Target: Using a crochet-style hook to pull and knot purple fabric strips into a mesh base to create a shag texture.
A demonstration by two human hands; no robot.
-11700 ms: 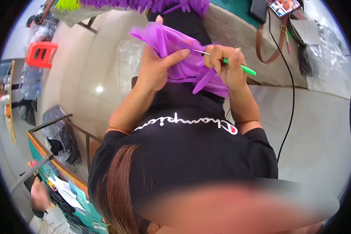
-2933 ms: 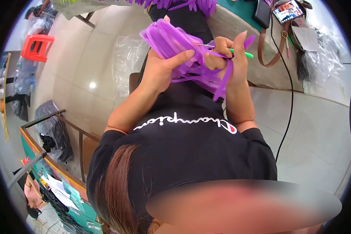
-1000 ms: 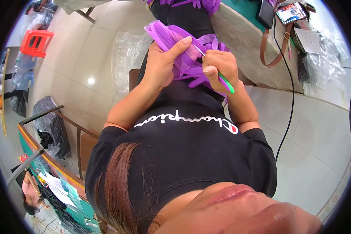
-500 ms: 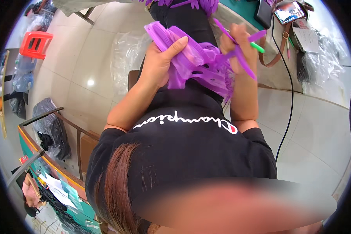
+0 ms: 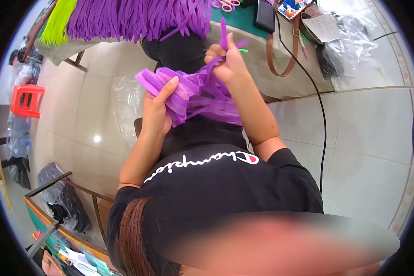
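Steadying a bundle of flat purple plastic strips [image 5: 195,94], the left hand [image 5: 158,108] is being clamped around it while 1 strip is being drawn up, pinched in the right hand [image 5: 225,62] beside a thin green tool [image 5: 242,50].

Bundle of purple strips [image 5: 195,94], flat, floppy, bunched over the lap, one strip [image 5: 223,33] pulled upward

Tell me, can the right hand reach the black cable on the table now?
Probably not freely: the right hand is shut on purple strips and a green tool. The black cable lies close, nothing between.
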